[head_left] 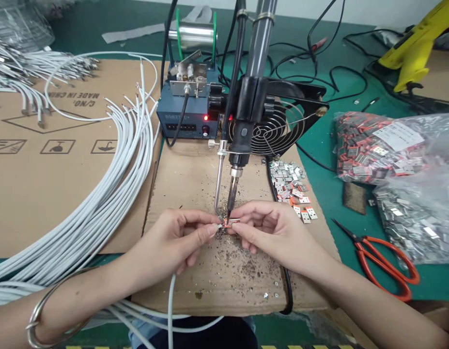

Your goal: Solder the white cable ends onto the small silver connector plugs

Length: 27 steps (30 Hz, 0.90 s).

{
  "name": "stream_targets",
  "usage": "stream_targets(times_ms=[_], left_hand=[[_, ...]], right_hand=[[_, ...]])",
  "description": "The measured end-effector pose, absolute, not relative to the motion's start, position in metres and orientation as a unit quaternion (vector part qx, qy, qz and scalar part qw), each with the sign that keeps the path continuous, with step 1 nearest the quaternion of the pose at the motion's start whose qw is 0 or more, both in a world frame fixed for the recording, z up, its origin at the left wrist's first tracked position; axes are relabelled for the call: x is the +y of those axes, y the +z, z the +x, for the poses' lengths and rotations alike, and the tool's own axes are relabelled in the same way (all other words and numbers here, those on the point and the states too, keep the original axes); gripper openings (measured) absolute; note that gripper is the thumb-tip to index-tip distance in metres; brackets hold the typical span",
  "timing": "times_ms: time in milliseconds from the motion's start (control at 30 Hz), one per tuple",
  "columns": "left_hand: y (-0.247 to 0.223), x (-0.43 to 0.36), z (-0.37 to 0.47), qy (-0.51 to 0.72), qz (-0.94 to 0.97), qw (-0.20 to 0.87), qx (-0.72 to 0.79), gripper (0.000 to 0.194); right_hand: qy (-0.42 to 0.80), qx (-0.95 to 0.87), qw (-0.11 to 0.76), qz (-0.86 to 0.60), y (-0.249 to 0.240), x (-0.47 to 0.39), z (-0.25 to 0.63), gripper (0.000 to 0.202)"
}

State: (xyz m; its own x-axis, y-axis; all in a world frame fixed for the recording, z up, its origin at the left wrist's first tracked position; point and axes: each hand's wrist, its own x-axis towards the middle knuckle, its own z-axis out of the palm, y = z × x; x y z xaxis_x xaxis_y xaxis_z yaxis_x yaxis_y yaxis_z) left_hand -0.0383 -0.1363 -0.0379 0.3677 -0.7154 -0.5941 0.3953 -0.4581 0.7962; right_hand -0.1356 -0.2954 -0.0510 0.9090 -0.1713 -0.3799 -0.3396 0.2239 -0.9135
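My left hand [182, 237] pinches the end of a white cable [171, 305], whose length hangs down below the palm. Facing it, my right hand [268, 225] grips a small USB connector [232, 222] with orange-red plastic between thumb and fingers. Cable end and connector meet under the tip of a soldering iron [231, 196], which is clamped upright in a stand. A thin metal solder feed tube [219, 186] comes down just left of the tip. Whether the tip touches the joint I cannot tell.
A blue solder feeder box [184, 114] carries a solder spool [197, 41]; a black fan [271, 126] stands beside it. Loose USB connectors [291, 186], bagged parts [380, 145] and red-handled scissors [384, 261] lie right. Bundled white cables [126, 194] lie left on cardboard.
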Motion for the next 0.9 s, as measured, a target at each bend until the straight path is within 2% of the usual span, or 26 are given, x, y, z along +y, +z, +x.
stream_targets(times_ms=[900], left_hand=[[-0.0343,-0.1378,-0.0410,-0.549,0.618,0.551,-0.113,0.015]], right_hand=[[0.061,0.208,0.774,-0.595,-0.0434,-0.2996,-0.1335,0.009]])
